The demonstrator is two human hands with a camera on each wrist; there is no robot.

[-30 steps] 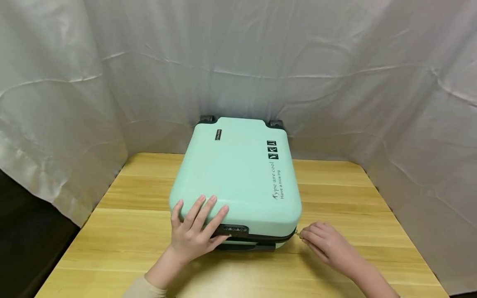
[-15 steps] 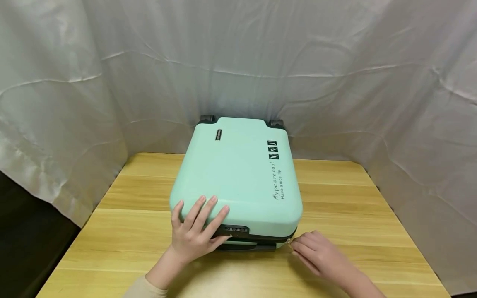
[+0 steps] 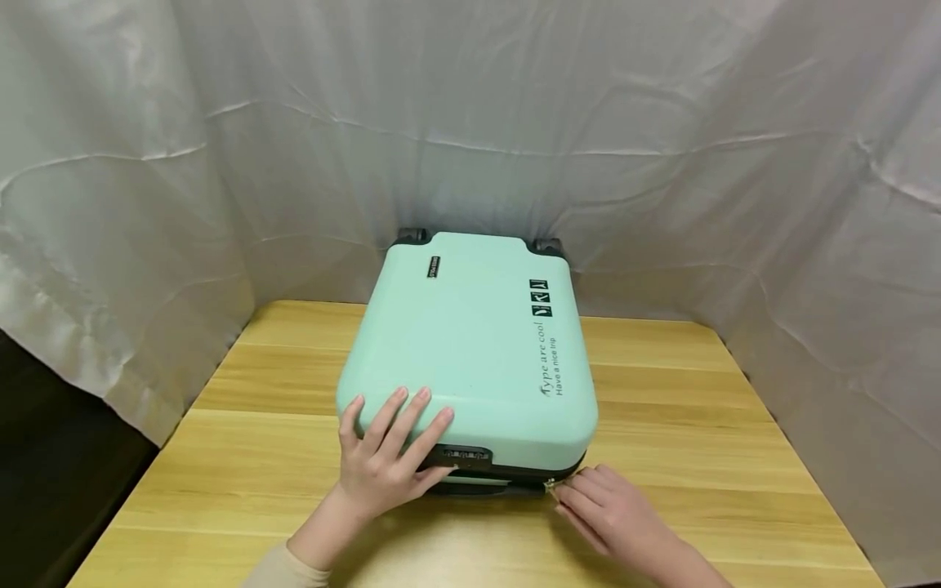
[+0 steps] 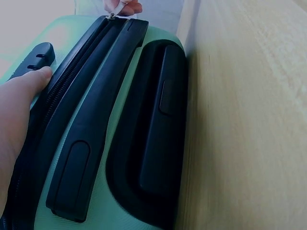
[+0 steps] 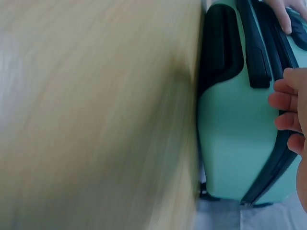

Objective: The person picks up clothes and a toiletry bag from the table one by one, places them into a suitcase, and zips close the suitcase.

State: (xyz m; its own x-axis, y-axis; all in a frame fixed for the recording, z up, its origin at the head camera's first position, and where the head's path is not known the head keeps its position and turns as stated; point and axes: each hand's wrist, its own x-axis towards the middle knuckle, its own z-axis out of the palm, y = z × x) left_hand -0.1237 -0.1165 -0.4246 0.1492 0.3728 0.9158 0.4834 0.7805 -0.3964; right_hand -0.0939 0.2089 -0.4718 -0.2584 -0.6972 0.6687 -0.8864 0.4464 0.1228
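Observation:
A mint-green hard-shell suitcase (image 3: 470, 327) lies flat, its carry handle (image 4: 98, 115) toward me. My left hand (image 3: 385, 461) rests spread over its near left corner, thumb beside the combination lock (image 3: 466, 456). At the near right corner my right hand (image 3: 610, 510) pinches a small metal zipper pull (image 3: 550, 486). The left wrist view shows that pull at the far end of the black zipper (image 4: 67, 76), just past the handle. In the right wrist view the curled fingers (image 5: 284, 101) cover part of the zipper band, and the pull is hidden.
A wooden table (image 3: 698, 425) carries the suitcase. Grey-white curtains (image 3: 470, 106) hang behind and on both sides. Two black wheels (image 3: 547, 245) stick out at the suitcase's far end, near the back curtain. A dark area lies beyond the table's left edge.
My right hand has moved left with the zipper pull, round the near right corner onto the front side. The left hand has stayed in place on the suitcase.

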